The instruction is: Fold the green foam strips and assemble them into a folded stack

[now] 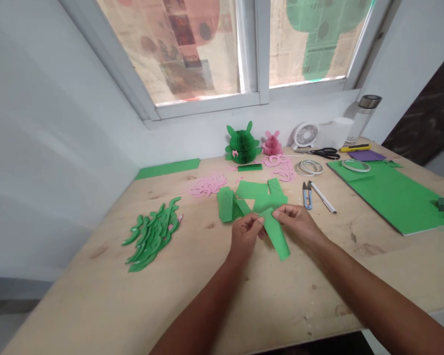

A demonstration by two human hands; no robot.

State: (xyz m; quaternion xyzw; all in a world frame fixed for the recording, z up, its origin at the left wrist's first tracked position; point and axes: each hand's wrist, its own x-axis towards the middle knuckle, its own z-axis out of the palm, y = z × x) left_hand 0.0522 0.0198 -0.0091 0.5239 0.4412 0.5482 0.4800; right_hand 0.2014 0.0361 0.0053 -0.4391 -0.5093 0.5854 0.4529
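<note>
Between my two hands is a narrow strip of green paper (277, 239), its lower end hanging toward me over the table. My left hand (246, 234) pinches the strip's upper left edge between thumb and fingers. At the upper right corner, my right hand (296, 222) grips the same strip. Just beyond my fingers lie several cut green paper pieces (251, 190), some overlapping. A folded green paper piece (226, 204) sits to their left. Thread snips (307, 195) with blue handles and a white pen (322, 197) lie beyond my right hand.
Green paper cutouts (155, 236) are heaped at left, pink cutouts (209, 185) behind. Green (243, 146) and pink (272, 144) honeycomb paper figures stand by the wall. Tape rolls (309, 167), black scissors (320, 153), a yellow cutter (355, 147), a fan (305, 135) and green sheets (395, 192) are at right.
</note>
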